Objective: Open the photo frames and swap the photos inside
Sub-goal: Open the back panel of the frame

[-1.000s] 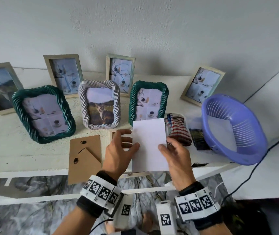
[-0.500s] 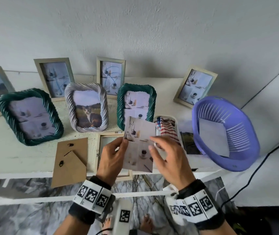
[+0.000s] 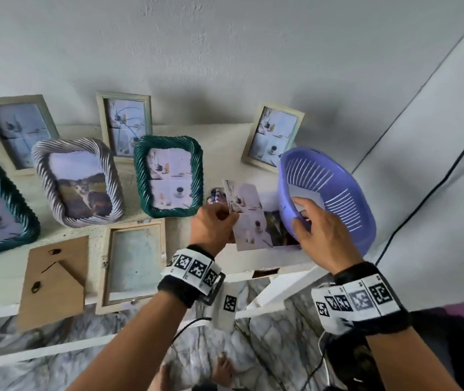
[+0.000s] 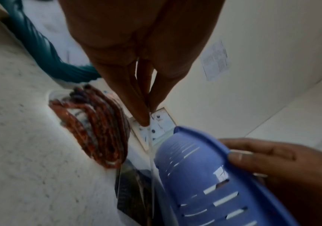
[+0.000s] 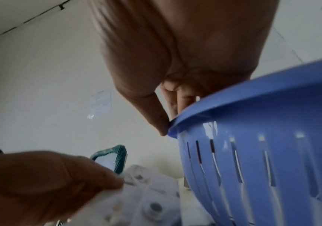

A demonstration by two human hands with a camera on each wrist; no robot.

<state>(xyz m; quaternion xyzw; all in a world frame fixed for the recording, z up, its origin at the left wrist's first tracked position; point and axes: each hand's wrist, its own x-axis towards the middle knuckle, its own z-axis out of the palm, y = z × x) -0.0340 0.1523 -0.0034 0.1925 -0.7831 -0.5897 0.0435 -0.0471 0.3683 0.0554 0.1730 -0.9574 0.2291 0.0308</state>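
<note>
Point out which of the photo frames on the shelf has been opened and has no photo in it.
The pale wooden frame lying flat at the shelf's front edge, beside its brown backing board. Every other frame stands upright with a photo inside.

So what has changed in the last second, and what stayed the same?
The right hand let go of the photo and moved right to the purple basket, gripping its rim. The left hand alone now pinches the photo, which was turned print side up and carried right, toward the basket. The standing frames, the open frame and its brown backing board did not move.
</note>
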